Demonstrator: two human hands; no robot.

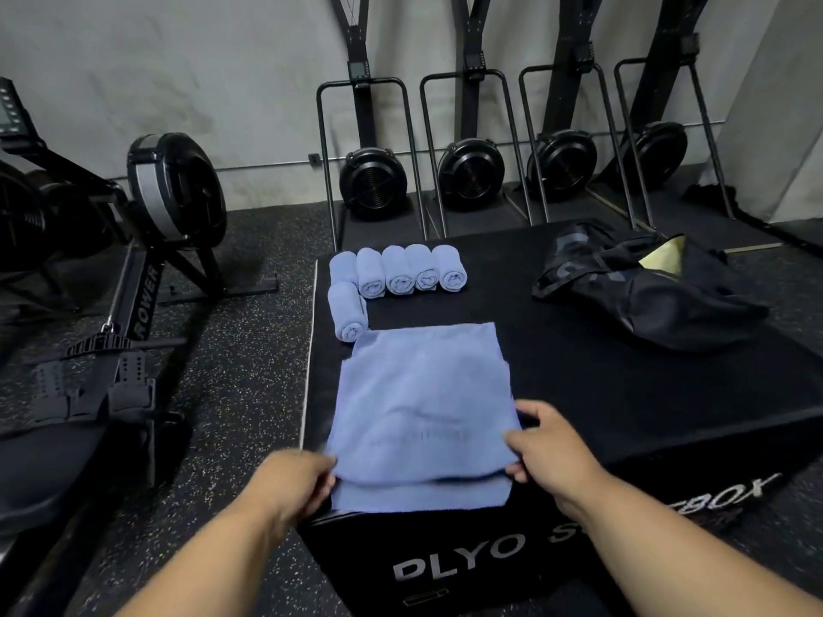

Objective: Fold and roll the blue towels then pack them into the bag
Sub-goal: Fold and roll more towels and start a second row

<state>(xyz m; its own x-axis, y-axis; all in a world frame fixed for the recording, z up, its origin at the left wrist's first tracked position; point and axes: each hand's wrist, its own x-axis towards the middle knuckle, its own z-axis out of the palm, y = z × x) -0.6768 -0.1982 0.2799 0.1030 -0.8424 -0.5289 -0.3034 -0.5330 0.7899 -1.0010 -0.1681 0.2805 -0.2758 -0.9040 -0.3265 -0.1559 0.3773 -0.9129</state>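
Note:
A flat blue towel point(423, 394) lies spread on the black plyo box point(623, 385), its near part doubled over at the box's front edge. My left hand point(294, 478) pinches the near left corner of the upper layer. My right hand point(547, 443) pinches the near right corner. Several rolled blue towels point(401, 271) lie in a row at the box's far left, with one more roll point(349, 311) in front of them. The black bag point(641, 287) lies slumped and open on the far right of the box, a yellowish lining showing.
A rowing machine point(147, 242) stands on the speckled rubber floor to the left. Several fan-wheel exercise machines point(374, 180) line the grey wall behind the box. The box's side reads PLYO.

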